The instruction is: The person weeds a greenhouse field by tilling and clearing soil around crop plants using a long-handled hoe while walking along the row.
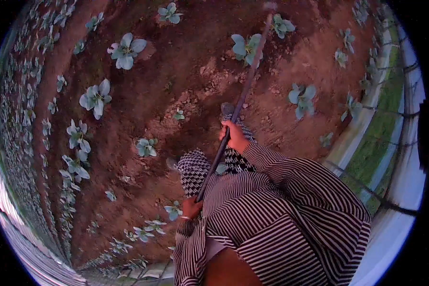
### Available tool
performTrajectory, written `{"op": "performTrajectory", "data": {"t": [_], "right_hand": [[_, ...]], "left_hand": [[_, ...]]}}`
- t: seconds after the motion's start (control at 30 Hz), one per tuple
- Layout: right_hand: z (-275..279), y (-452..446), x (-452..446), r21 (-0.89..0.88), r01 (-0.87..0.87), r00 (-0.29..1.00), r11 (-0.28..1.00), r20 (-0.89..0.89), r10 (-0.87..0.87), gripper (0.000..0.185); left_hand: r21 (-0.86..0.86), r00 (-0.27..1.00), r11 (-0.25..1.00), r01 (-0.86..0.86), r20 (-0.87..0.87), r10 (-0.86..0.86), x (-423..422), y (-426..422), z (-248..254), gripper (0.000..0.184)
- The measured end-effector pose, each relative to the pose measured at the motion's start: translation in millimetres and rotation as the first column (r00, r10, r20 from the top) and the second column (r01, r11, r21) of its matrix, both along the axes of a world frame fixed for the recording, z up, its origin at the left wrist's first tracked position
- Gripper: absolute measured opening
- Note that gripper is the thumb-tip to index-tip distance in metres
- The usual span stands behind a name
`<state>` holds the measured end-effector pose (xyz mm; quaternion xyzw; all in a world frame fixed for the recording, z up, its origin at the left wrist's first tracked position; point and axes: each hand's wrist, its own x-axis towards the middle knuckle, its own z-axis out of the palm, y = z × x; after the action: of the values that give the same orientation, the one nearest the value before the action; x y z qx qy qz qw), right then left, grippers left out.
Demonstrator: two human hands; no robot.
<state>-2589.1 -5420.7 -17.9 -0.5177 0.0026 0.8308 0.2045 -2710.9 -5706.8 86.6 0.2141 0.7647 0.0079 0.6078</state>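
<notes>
A long dark-handled hoe (245,90) slants from my waist up toward the top of the view. Its pale head, at the far end near two leafy plants, is blurred, so its shape is hard to make out. My right hand (234,137) wraps round the middle of the handle, in front of my legs. Lower down, my left hand (192,208) grips the handle near its butt end, beside my thigh. A broad-leaved seedling (247,49) stands right beside the shaft near the head, partly behind it. Another plant (282,25) grows just right of the head.
Rows of cabbage-like plants (125,50) grow in brown soil (176,81) on both sides. A small seedling (146,147) sits near my left foot, and another (173,210) by my left hand. Off to the right runs a grass strip (374,143) with dark lines across it.
</notes>
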Motion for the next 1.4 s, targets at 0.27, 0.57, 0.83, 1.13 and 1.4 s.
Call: {"op": "performTrajectory", "data": {"t": [0.27,0.57,0.83,1.13,1.4], "right_hand": [[-32.3,-43.7,-120.4,0.477,-0.251,0.887,0.843,0.462,0.003,0.022],[-167.4,-275.2,-137.2,-0.029,-0.419,0.608,0.907,0.734,0.304,0.014],[-147.9,-279.2,-155.8,0.402,0.087,0.942,0.911,0.265,-0.207,0.022],[-183.4,-124.8,-132.4,0.484,-0.28,0.898,0.829,0.437,0.048,0.021],[-152.6,-308.3,-137.8,0.194,-0.058,0.892,0.979,0.451,-0.036,0.015]], "left_hand": [[0.356,0.951,0.908,0.222,-0.285,-0.121,-63.0,-85.1,-98.0,0.021],[0.379,0.996,0.922,0.083,0.003,-0.091,-113.9,-256.1,-88.0,0.028],[0.251,0.978,0.953,0.17,-0.161,-0.132,-143.7,-253.6,-70.8,0.038],[0.313,0.986,0.935,0.164,-0.044,-0.158,-93.2,-100.1,-73.1,0.039],[0.279,0.997,0.958,0.07,0.019,-0.078,-125.9,-268.9,-45.0,0.037]]}}
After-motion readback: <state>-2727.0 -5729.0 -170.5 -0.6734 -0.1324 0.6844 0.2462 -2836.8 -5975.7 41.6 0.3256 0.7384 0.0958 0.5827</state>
